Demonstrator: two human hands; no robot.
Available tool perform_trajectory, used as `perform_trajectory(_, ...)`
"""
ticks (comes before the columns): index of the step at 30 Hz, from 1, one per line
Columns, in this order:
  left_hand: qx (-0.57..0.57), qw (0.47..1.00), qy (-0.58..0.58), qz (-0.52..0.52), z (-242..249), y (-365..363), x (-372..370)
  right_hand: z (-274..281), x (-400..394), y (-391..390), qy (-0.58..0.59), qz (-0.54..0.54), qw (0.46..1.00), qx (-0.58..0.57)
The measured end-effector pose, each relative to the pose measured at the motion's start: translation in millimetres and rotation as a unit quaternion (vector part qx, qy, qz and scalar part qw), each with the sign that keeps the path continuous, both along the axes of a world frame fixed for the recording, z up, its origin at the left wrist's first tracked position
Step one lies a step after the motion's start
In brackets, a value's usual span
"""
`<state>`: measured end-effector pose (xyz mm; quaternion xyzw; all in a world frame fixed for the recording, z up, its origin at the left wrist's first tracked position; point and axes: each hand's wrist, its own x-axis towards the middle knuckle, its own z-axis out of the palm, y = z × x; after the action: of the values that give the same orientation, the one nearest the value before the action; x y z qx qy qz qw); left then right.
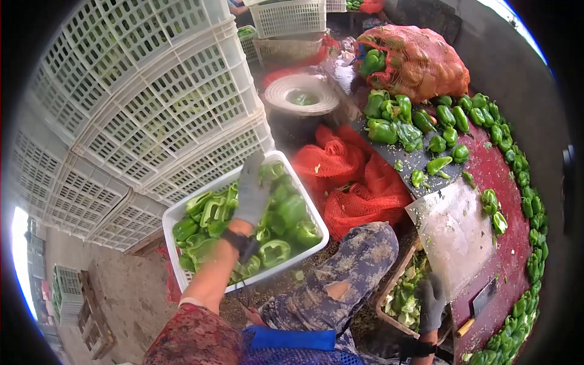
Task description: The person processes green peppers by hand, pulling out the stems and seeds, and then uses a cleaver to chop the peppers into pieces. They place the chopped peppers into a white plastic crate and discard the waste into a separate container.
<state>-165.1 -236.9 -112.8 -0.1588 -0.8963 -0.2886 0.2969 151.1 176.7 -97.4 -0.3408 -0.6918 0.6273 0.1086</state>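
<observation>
A white crate (pixel 322 230) full of cut green peppers (pixel 274 252) stands left of my knees. My left hand (pixel 252 191), in a grey glove, reaches over it and lies on the peppers with its fingers stretched out. My right hand (pixel 431 301), also gloved in grey, hangs at the table's near edge, beside a wooden box (pixel 389 304) of pepper scraps; its fingers point up and nothing shows in them. A cleaver (pixel 484 297) with a wooden handle lies on the red table (pixel 453 331) to its right.
Stacked white crates (pixel 164 100) rise at the left. Red mesh (pixel 365 204) lies beyond my knees. Whole peppers (pixel 395 121) and a filled mesh sack (pixel 420 61) sit at the table's far end, with more peppers along its right edge. A round pale hat-like object (pixel 301 94) is beyond.
</observation>
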Motion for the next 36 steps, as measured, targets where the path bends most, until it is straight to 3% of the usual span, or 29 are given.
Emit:
perform_trajectory(3, -0.191, 0.957, -0.216, -0.015, -75.9, -49.1, -7.3, -4.5, -6.0, -2.8, -0.024, 0.042, 0.999, 0.007)
perform_trajectory(7, -0.230, 0.951, -0.207, -0.001, -77.5, -33.7, 6.5, -15.5, -10.0, 8.0, -0.059, 0.055, 0.996, 0.027)
perform_trajectory(8, -0.285, 0.926, -0.248, 0.027, -68.6, -25.7, 5.8, -13.8, -15.2, 12.7, -0.064, 0.042, 0.997, 0.025)
perform_trajectory(9, -0.289, 0.923, -0.254, 0.017, -62.9, -18.4, 1.2, -18.9, -16.7, 28.5, -0.102, 0.088, 0.984, 0.113)
perform_trajectory(10, -0.240, 0.940, -0.244, -0.005, -95.9, -34.2, -15.5, -28.3, -24.5, 33.6, -0.041, 0.044, 0.993, 0.100)
perform_trajectory(11, -0.286, 0.927, -0.244, -0.009, -125.9, -51.3, -32.3, -25.0, -25.1, 49.4, -0.089, 0.062, 0.987, 0.118)
perform_trajectory(13, -0.287, 0.920, -0.265, -0.037, -119.5, -57.5, -38.6, -18.7, -42.1, 77.4, -0.034, -0.002, 0.996, 0.083)
perform_trajectory(15, -0.283, 0.914, -0.285, -0.065, -117.0, -63.9, -48.3, -29.8, -57.1, 132.3, 0.019, -0.058, 0.975, 0.212)
perform_trajectory(16, -0.284, 0.909, -0.296, -0.072, -113.5, -66.9, -47.3, -38.0, -65.3, 160.1, 0.046, -0.079, 0.959, 0.270)
perform_trajectory(18, -0.290, 0.903, -0.309, -0.065, -98.2, -57.3, -39.8, -40.9, -79.2, 227.5, -0.085, -0.124, 0.904, 0.401)
perform_trajectory(20, -0.285, 0.902, -0.322, -0.048, -82.8, -43.1, -31.5, -45.6, -91.2, 286.8, -0.108, -0.148, 0.850, 0.495)
perform_trajectory(23, -0.276, 0.904, -0.325, -0.017, -76.9, -39.5, -16.2, -49.3, -102.1, 357.2, -0.221, -0.114, 0.757, 0.604)
perform_trajectory(26, -0.184, 0.926, -0.328, 0.010, -80.2, -48.2, -2.4, -58.3, -102.0, 394.1, -0.286, -0.037, 0.655, 0.698)
perform_trajectory(31, -0.188, 0.969, -0.163, 0.005, -25.8, 22.5, 21.1, -35.3, -87.5, 387.5, -0.335, 0.014, 0.703, 0.627)
perform_trajectory(34, -0.043, 0.987, -0.127, -0.084, 29.6, 105.9, 35.6, -24.2, -59.1, 349.8, -0.193, -0.062, 0.765, 0.611)
perform_trajectory(36, 0.102, 0.966, -0.148, -0.187, 66.3, 154.0, 54.5, 4.3, -42.0, 296.7, -0.172, -0.103, 0.907, 0.370)
